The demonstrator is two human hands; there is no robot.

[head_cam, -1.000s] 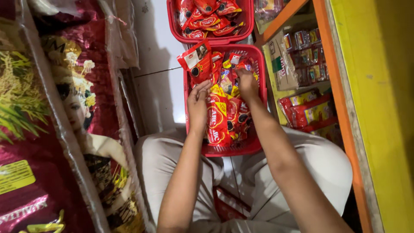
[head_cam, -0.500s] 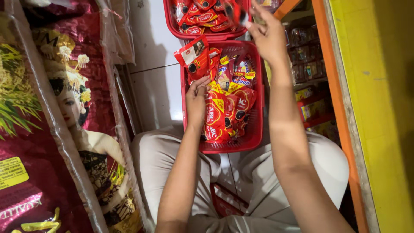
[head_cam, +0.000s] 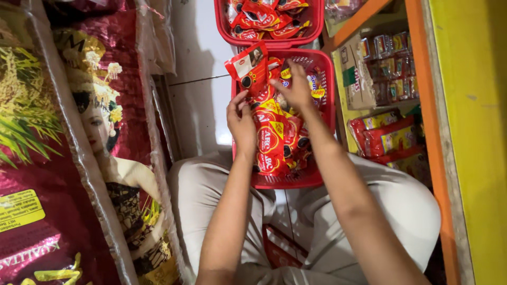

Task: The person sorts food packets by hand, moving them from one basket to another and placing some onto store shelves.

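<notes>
- Your left hand (head_cam: 242, 122) rests on the glossy red snack packets (head_cam: 274, 140) at the left edge of the near red basket (head_cam: 285, 179), fingers curled, thumb and fingertips pinching the foil of an upright packet (head_cam: 248, 66).
- Your right hand (head_cam: 296, 89) lies palm down on the packets in the basket's middle, fingers spread.
- The basket is rigid plastic lattice, rectangular, standing on the floor against your knees.
- A second red basket (head_cam: 311, 31) of similar crinkled wrappers stands beyond its far edge.
- The floor (head_cam: 203, 79) is pale smooth tile.
- Shiny woven sacks (head_cam: 63, 158) line the left; an orange-edged shelf (head_cam: 422, 105) of small packets stands on the right.
</notes>
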